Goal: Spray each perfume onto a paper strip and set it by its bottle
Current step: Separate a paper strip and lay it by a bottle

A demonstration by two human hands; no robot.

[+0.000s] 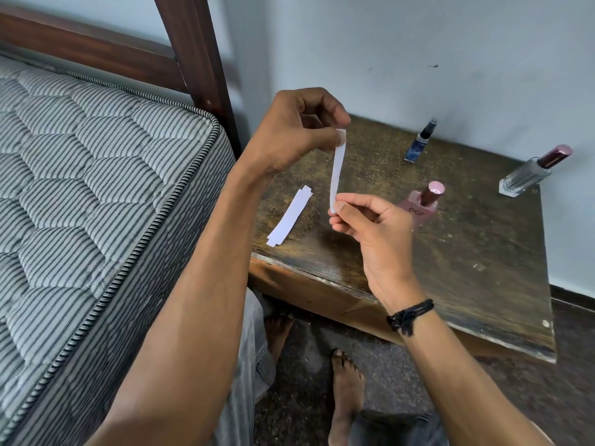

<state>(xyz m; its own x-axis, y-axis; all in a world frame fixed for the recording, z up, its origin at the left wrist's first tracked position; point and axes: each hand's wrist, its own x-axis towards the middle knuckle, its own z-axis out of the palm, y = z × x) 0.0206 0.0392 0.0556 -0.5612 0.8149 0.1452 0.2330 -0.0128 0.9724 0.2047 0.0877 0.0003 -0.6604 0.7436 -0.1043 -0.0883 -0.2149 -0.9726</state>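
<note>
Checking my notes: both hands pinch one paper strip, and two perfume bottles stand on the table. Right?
No, the head view shows three: a blue bottle, a pink bottle and a clear bottle. Left hand and right hand pinch the paper strip.

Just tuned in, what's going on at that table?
A person holds one paper strip above the table, the left hand pinching its top end and the right hand its bottom end. Spare strips lie on the table near the mattress. The blue bottle, pink bottle and clear bottle stand untouched; no strip lies beside any of them yet.
</note>
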